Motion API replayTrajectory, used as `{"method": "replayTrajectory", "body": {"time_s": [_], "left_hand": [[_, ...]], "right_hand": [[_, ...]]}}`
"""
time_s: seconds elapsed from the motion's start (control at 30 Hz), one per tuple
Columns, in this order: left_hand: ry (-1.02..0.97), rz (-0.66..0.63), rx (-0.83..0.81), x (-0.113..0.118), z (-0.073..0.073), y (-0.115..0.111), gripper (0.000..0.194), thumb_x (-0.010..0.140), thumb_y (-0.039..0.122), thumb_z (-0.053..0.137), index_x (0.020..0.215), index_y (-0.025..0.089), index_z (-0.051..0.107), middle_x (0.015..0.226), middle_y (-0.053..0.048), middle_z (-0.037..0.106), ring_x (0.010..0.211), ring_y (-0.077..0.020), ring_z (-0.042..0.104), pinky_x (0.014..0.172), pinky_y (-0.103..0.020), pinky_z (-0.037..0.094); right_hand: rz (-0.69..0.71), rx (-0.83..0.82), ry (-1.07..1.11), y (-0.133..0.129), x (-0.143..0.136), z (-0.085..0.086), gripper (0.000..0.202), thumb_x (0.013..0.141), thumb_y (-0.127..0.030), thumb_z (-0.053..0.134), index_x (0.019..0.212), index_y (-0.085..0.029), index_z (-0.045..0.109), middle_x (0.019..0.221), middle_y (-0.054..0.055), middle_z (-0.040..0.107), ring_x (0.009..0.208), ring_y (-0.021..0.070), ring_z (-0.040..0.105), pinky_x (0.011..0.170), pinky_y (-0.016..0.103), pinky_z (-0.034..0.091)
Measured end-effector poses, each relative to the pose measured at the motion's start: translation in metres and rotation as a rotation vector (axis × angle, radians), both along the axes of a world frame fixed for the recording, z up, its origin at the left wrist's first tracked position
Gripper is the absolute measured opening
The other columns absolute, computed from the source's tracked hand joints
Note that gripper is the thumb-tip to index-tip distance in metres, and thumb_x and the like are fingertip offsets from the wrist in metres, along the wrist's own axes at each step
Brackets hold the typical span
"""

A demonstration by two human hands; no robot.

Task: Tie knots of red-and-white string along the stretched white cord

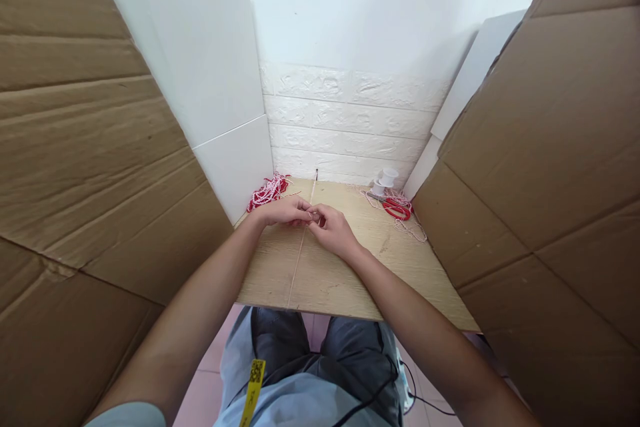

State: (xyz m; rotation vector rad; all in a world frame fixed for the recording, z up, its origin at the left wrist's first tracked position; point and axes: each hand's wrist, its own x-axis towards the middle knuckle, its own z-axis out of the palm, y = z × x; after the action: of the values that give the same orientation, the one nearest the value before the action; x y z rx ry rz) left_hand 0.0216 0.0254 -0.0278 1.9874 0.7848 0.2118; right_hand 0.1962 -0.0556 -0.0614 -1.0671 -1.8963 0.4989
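A thin pale pink cord runs from a small dark fastening at the foot of the wall, under my fingers, to the table's front edge. My left hand is closed in a pinch on a strand of it at mid-table. Touching those fingertips, my right hand has thumb and forefinger bent together, with a thin strand looped between them. The fingers partly hide the cord where the hands meet.
On the wooden table, a heap of red and white cords lies at the back left. Red-handled scissors, loose pink cord and white spools lie at the back right. Cardboard panels flank both sides; a white brick-pattern wall stands behind.
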Motion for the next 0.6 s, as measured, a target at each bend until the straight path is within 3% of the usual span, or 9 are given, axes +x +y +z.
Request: {"method": "replayTrajectory", "body": {"time_s": [0.6], "left_hand": [[0.020,-0.009,-0.014,0.0006,0.0029,-0.0027,0.045,0.080,0.058,0.064,0.070,0.014,0.063,0.057,0.000,0.052,0.050,-0.0101,0.044,0.046,-0.024,0.029]], "right_hand": [[-0.033,-0.022,0.018,0.0027,-0.0004,-0.0051,0.016,0.078,-0.013,0.055,0.089,-0.018,0.066,0.080,0.001,0.065,0.065,0.0129,0.051,0.064,0.025,0.038]]}}
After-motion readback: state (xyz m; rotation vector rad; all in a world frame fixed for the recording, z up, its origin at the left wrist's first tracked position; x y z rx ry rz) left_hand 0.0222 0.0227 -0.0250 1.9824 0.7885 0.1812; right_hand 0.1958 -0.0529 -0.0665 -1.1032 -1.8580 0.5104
